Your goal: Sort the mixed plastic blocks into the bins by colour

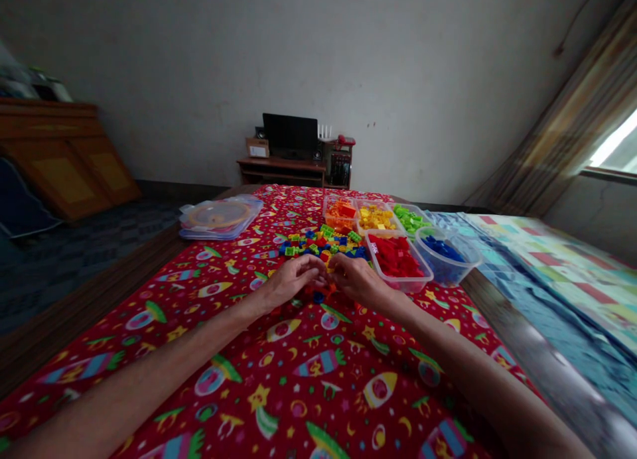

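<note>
My left hand (293,278) and my right hand (359,278) meet on the red rocket-print cloth (298,366), fingers curled and pinched toward each other. What they pinch is too small to make out; orange and blue pieces lie just under them. Right behind the hands is a loose pile of mixed bricks (321,242) in blue, green, yellow and red.
Clear tubs stand at the right: red bricks (395,257), blue bricks (444,250), orange (339,211), yellow (375,217), green (409,217). Stacked clear lids (219,217) lie at the left. The table's edge runs close on the right, with a patterned blue cover (547,280) beyond.
</note>
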Motion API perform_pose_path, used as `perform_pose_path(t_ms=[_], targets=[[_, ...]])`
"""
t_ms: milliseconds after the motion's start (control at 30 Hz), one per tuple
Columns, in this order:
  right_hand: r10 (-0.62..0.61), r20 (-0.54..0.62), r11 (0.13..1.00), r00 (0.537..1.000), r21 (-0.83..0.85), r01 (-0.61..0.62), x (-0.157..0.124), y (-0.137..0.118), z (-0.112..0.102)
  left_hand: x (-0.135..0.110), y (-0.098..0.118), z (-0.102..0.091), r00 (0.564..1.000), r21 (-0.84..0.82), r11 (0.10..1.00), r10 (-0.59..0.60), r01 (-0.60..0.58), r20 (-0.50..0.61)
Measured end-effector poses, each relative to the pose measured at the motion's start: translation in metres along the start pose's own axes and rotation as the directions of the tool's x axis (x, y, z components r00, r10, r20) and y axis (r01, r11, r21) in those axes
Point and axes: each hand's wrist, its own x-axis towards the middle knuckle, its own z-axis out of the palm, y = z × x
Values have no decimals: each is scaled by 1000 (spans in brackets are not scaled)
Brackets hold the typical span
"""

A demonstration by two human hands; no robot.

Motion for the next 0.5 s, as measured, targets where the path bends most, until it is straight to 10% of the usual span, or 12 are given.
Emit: perform_pose_path(t_ms=[300, 500], targets=[[-35, 74, 999, 997, 13, 34, 0, 1, -24, 3, -1, -28, 949, 597, 801, 222, -47, -223], [115, -140, 955, 983, -256, -148, 28, 28, -73, 6, -27, -47, 896, 757, 654, 339, -7, -285]])
